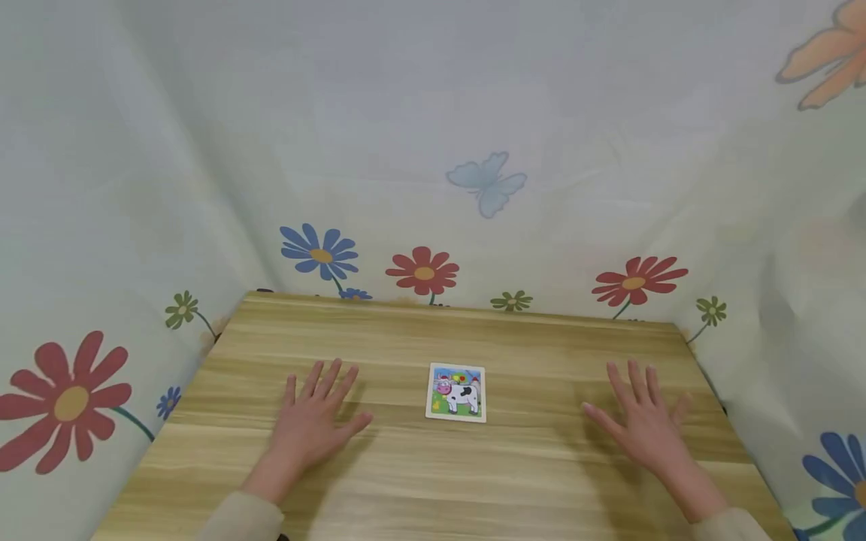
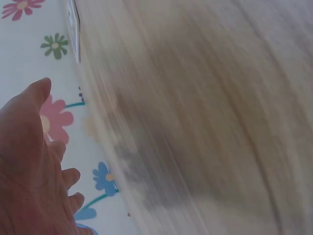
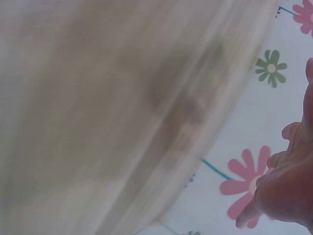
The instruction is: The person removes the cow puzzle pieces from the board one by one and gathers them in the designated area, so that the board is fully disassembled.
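A small square picture puzzle (image 1: 456, 392) with a cartoon cow and a pale border lies flat on the wooden table (image 1: 406, 481), between the two hands. To its left, my left hand (image 1: 313, 421) is held over the table with fingers spread, holding nothing. On the other side my right hand (image 1: 643, 428) is likewise spread and holds nothing. Both hands are apart from the puzzle and cast shadows on the wood. In the left wrist view only a sliver of the puzzle (image 2: 74, 29) shows at the table's far edge. The right wrist view does not show it.
Pale cloth (image 1: 379, 113) printed with flowers and butterflies surrounds the table at the back and both sides. The table's back edge (image 1: 460, 308) meets this cloth. Light sleeves (image 1: 243, 517) cover the forearms.
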The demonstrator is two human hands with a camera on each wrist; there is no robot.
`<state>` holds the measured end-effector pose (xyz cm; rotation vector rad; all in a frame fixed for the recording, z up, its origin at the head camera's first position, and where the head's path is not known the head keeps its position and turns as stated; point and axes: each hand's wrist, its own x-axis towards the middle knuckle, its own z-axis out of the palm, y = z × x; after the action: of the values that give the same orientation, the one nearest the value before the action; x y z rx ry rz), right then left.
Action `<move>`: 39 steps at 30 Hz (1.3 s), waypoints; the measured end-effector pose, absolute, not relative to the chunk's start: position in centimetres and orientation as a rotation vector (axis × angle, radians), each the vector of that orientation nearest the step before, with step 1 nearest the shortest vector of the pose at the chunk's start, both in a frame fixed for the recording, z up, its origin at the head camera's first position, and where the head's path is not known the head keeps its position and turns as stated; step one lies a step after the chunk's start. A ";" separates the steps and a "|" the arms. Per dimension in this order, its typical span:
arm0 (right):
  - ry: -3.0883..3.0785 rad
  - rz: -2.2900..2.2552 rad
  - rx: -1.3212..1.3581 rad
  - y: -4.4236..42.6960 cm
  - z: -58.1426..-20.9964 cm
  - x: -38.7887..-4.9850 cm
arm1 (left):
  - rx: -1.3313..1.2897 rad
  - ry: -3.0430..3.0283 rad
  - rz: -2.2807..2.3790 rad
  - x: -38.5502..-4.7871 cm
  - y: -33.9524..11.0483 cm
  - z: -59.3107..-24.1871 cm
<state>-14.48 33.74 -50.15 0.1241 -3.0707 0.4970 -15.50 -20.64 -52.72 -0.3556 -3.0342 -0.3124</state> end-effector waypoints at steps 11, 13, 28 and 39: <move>-3.055 0.477 0.309 30.0 -47.8 -17.3 | -0.579 -3.034 -0.272 -15.1 -16.7 -52.1; -3.049 0.489 0.352 29.2 -47.6 -17.9 | -0.635 -3.037 -0.246 -14.9 -15.9 -52.0; -2.998 0.511 0.676 22.6 -47.3 -21.5 | -0.928 -3.009 -0.186 -14.9 -10.9 -52.9; -2.979 0.676 0.849 19.0 -49.4 -23.1 | -0.948 -3.049 -0.118 -15.3 -8.9 -53.8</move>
<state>-23.06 19.00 -49.36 0.8487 -2.9792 0.6760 -15.29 -8.94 -53.81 -0.9476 -3.0486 -0.1180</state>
